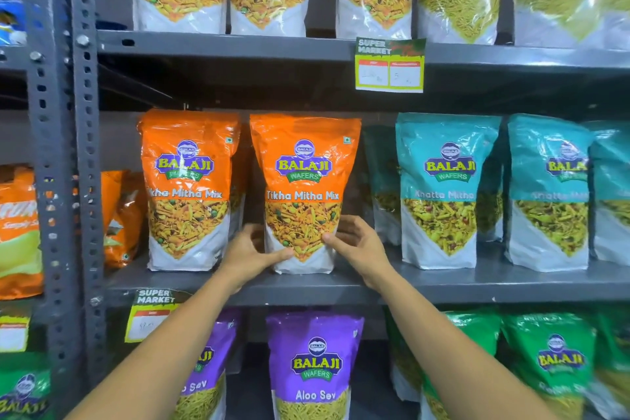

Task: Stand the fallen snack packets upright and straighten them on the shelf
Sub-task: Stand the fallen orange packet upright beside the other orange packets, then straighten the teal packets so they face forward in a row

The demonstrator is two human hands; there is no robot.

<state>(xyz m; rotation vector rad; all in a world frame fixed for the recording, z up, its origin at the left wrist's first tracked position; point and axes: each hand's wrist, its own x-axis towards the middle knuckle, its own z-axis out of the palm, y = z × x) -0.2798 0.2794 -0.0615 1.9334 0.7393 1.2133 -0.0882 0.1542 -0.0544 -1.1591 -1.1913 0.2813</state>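
An orange Tikha Mitha Mix packet [303, 181] stands upright on the middle shelf [443, 283], facing me. My left hand [250, 254] grips its lower left edge, thumb across the front. My right hand [354, 244] holds its lower right edge the same way. A second orange packet [189, 187] stands upright just to the left, a small gap between the two. Teal Khatta Mitha packets [443, 191] stand upright to the right.
A grey slotted steel upright [61, 147] frames the rack on the left. Orange and purple packets fill the shelf above, purple and green ones the shelf below. Price tags [389, 65] hang from the shelf edges. An orange packet [124, 215] leans behind the left one.
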